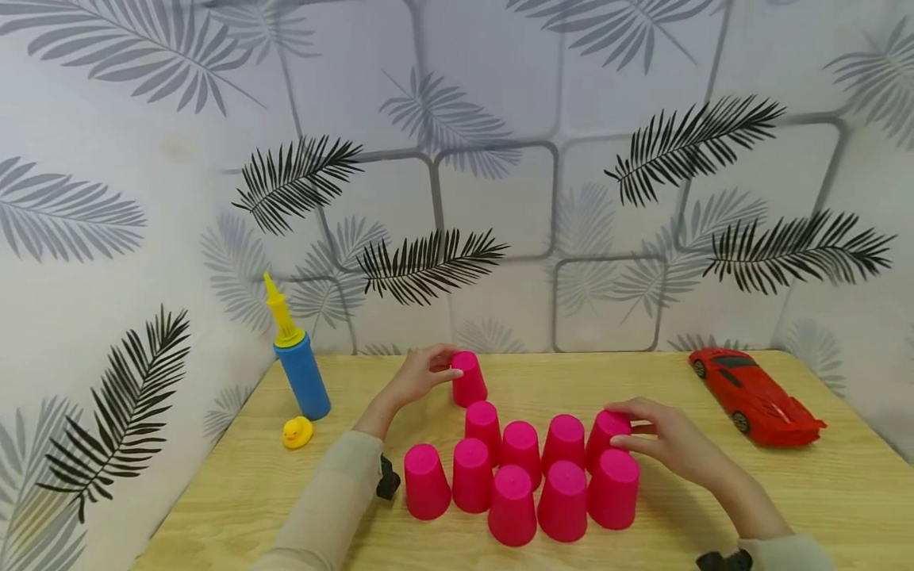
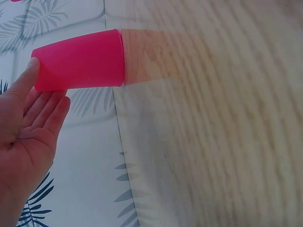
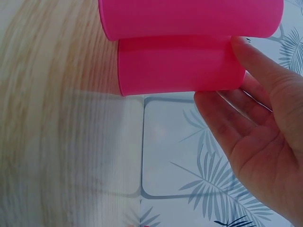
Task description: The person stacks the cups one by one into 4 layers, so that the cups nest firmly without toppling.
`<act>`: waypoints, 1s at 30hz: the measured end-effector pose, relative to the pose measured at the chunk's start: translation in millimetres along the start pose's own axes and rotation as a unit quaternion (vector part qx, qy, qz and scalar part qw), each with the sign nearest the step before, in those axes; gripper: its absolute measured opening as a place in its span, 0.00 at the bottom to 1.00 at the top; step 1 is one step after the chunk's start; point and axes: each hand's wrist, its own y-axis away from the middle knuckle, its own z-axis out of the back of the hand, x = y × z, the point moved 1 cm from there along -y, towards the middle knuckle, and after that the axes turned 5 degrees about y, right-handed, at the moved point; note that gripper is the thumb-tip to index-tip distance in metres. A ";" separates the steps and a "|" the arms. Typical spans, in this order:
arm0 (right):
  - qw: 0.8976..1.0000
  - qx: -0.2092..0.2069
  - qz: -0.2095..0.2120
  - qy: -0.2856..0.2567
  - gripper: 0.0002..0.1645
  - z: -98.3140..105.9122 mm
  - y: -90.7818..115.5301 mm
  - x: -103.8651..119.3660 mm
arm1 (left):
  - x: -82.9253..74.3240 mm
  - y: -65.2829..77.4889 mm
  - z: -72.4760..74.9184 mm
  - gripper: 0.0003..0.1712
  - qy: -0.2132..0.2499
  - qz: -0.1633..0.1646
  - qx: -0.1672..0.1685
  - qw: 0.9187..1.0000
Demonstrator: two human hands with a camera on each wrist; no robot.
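Note:
Several pink cups stand upside down on the wooden table in the head view. My left hand (image 1: 423,374) grips the farthest pink cup (image 1: 469,382) near its closed top, thumb on the near side and fingers behind. In the left wrist view that same cup (image 2: 80,61) has its rim at the tabletop. At the right end of the back row, my right hand (image 1: 667,438) holds another pink cup (image 1: 605,432) between thumb and fingers. The right wrist view shows this held cup (image 3: 180,66) partly hidden behind a nearer cup (image 3: 189,16).
A blue and yellow hand pump (image 1: 303,373) stands at the left, with a yellow rubber duck (image 1: 297,432) in front of it. On the right lies a red toy car (image 1: 758,396). A leaf-patterned wall (image 1: 500,198) rises behind the wooden table (image 1: 236,492).

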 end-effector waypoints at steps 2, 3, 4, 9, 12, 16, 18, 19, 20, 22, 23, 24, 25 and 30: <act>1.000 0.003 -0.003 -0.001 0.25 -0.3 0.6 -0.3 | 0.7 -1.3 0.0 0.27 -0.002 0.003 0.002 1.000; 1.000 0.004 -0.004 -0.001 0.25 -0.2 0.8 -0.3 | 0.6 -2.3 0.0 0.27 -0.006 0.000 0.003 1.000; 1.000 0.005 -0.006 -0.001 0.25 0.1 1.1 -0.2 | 0.4 -3.1 0.0 0.27 -0.008 -0.002 0.004 1.000; 1.000 0.007 -0.009 0.004 0.25 1.9 1.5 0.4 | 0.0 -6.1 -0.3 0.26 -0.007 -0.011 0.011 1.000; 1.000 0.004 -0.007 0.004 0.25 1.7 1.6 0.1 | 1.2 -7.2 -0.6 0.26 -0.004 -0.007 0.014 1.000; 1.000 0.003 -0.001 0.000 0.25 -0.7 0.7 0.6 | 2.2 -5.7 0.6 0.26 0.002 0.000 0.014 1.000; 1.000 0.002 0.002 -0.002 0.25 -2.0 0.0 1.9 | 1.6 -3.7 2.6 0.26 0.010 0.002 0.017 1.000; 1.000 0.003 0.000 -0.003 0.25 -2.5 -0.1 2.4 | 1.4 -2.9 3.3 0.26 0.013 0.002 0.020 1.000; 1.000 0.004 -0.001 -0.005 0.25 -2.9 0.1 3.0 | 1.1 -2.1 3.9 0.26 0.015 0.001 0.022 1.000; 1.000 0.005 -0.004 -0.007 0.25 -3.2 0.3 3.8 | 1.6 -1.2 4.8 0.27 0.016 0.003 0.031 0.999; 1.000 0.004 -0.004 -0.007 0.25 -3.2 0.2 4.0 | 2.3 -1.0 5.3 0.27 0.014 0.003 0.035 0.999; 1.000 0.004 -0.005 -0.006 0.25 -3.2 0.0 4.1 | 3.8 -0.6 6.0 0.27 0.014 0.005 0.039 0.999; 1.000 0.004 -0.005 -0.006 0.25 -3.0 -0.1 4.1 | 5.4 0.1 7.1 0.27 0.013 0.010 0.040 0.999; 1.000 0.001 -0.002 0.004 0.25 0.3 -1.7 1.9 | 10.5 9.9 20.9 0.28 0.014 0.031 0.029 0.999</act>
